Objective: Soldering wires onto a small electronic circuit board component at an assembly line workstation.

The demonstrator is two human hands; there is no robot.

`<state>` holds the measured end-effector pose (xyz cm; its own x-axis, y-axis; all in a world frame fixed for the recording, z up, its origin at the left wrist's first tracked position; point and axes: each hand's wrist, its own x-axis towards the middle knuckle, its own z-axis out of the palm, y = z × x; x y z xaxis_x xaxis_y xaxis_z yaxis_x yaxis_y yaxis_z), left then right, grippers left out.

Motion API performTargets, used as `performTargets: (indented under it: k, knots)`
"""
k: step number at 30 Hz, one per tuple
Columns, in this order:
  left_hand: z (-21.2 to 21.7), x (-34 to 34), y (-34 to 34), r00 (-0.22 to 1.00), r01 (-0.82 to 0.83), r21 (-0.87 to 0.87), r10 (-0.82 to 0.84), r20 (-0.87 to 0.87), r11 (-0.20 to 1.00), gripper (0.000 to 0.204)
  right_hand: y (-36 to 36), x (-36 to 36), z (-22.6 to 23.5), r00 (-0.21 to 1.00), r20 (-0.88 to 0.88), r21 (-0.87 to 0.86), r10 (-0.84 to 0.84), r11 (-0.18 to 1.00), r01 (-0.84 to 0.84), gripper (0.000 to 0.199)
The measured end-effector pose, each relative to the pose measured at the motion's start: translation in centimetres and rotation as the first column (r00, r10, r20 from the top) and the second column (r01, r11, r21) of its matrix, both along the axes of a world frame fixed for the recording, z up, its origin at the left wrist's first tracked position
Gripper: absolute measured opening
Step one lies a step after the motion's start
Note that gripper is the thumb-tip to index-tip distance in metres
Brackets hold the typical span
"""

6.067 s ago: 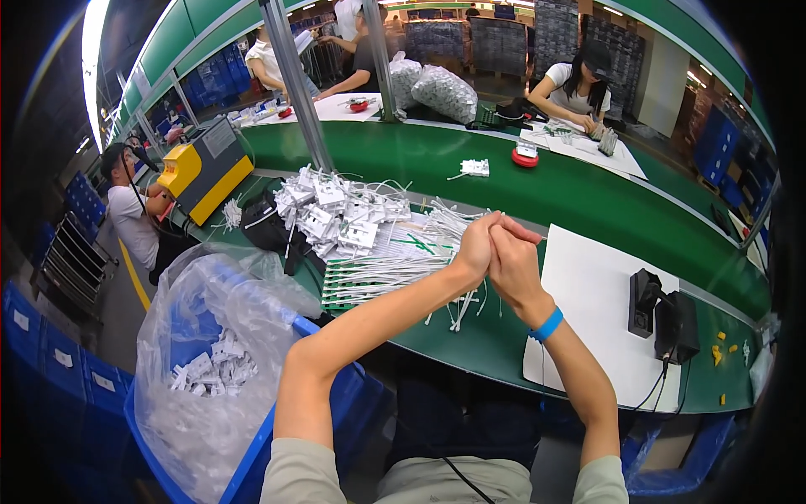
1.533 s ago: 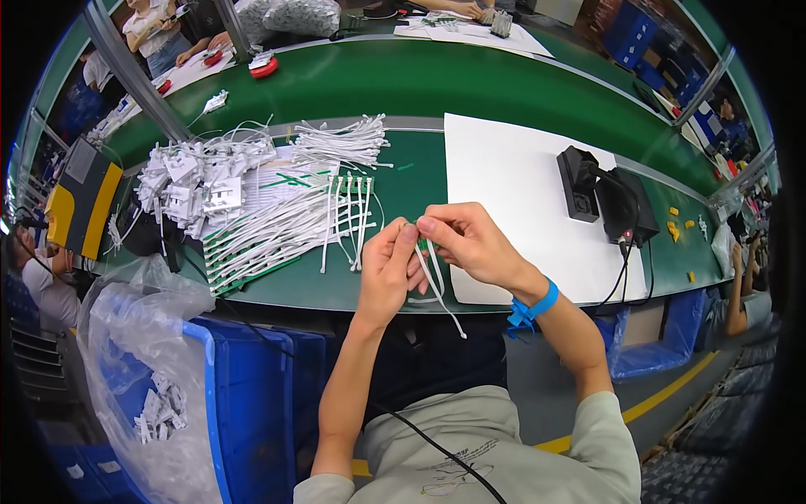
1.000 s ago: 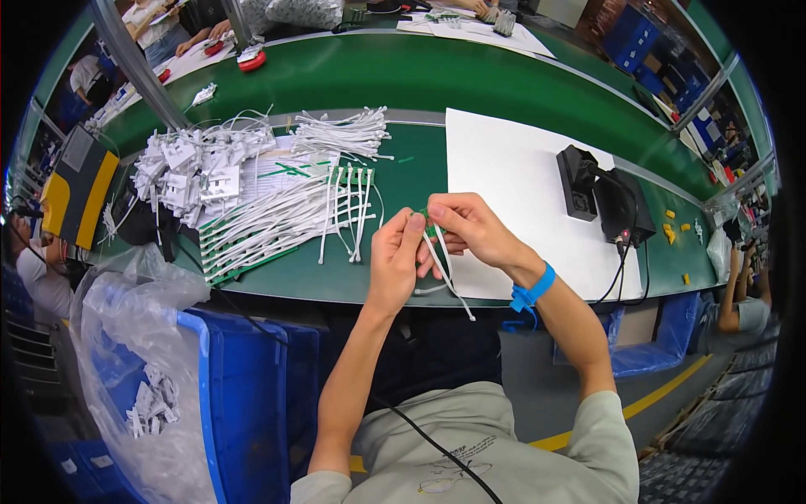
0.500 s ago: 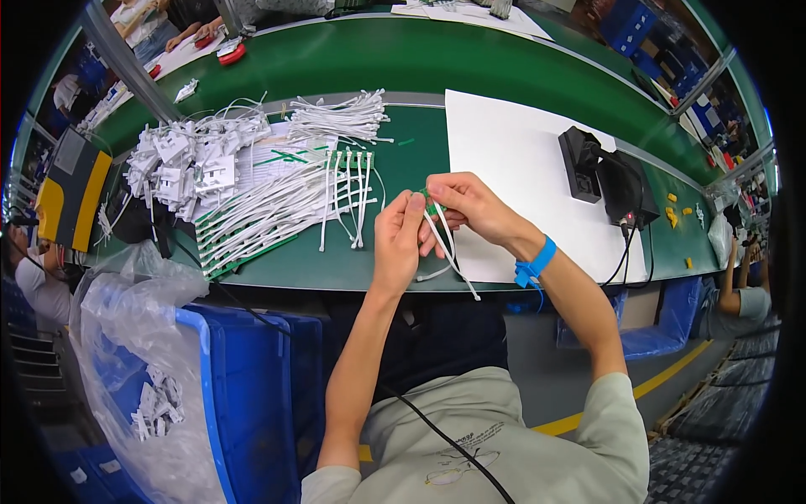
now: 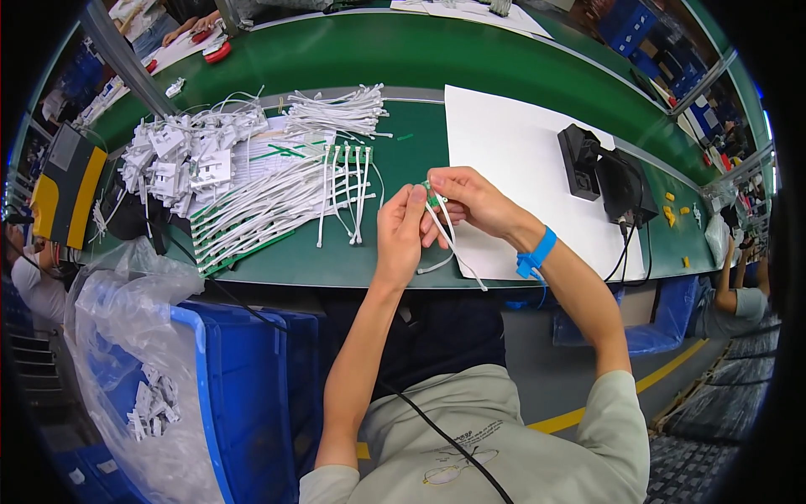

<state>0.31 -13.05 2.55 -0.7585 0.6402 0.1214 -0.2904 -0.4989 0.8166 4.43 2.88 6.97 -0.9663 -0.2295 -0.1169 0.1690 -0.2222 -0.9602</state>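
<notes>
Close together above the front of the green bench, both my hands are pinching a small green circuit board (image 5: 432,196) with white cables (image 5: 451,242) hanging from it. My left hand (image 5: 400,233) grips its left side between thumb and fingers. Thumb and index finger of my right hand (image 5: 480,202) close on its upper right side, partly hiding it. To the left of my hands, rows of white cables (image 5: 264,212) lie side by side, joined to green board strips (image 5: 243,262). Behind them is another bunch of white cables (image 5: 336,111).
White plastic parts (image 5: 172,160) are heaped at the bench's left, near a yellow and black device (image 5: 71,186). On the right, a black device (image 5: 621,189) with cords rests on a white sheet (image 5: 512,181). Blue bins (image 5: 243,395), one lined with clear plastic, stand below left.
The green board shows a little more between my fingers, and the hanging cables have swung slightly right. Both hands keep their pinch on it.
</notes>
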Motion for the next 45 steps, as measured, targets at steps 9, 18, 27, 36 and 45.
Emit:
performTargets:
  k: [9,18,27,36,45]
  knots:
    - [-0.3,-1.0,-0.4,0.989,0.06,0.068,-0.069,0.127,0.996,0.04,-0.5,-0.3,0.7,0.999,0.04,-0.036,-0.019,0.999,0.021,0.032]
    - [2.0,-2.9,-3.4,0.963,-0.182,-0.505,0.049,-0.266,0.844,0.041,2.1,-0.5,1.4,0.973,-0.092,0.519,-0.211,0.824,0.228,0.042]
    - [1.9,-7.3,2.3,0.608,-0.631,-0.539,-0.076,-0.79,0.557,0.041,4.8,-5.7,-2.0,0.976,-0.145,0.801,-0.163,0.56,0.212,0.047]
    - [1.8,-12.4,3.9,0.351,-0.875,-0.378,-0.141,-0.926,0.302,0.015,4.8,-12.7,-7.5,0.644,-0.599,0.552,-0.476,0.337,0.763,0.032]
    - [22.4,-10.3,-11.5,0.0,-0.971,-0.138,-0.577,-0.817,0.195,0.031,10.5,-11.9,-10.3,0.274,-0.443,0.023,-0.853,0.295,0.955,0.032]
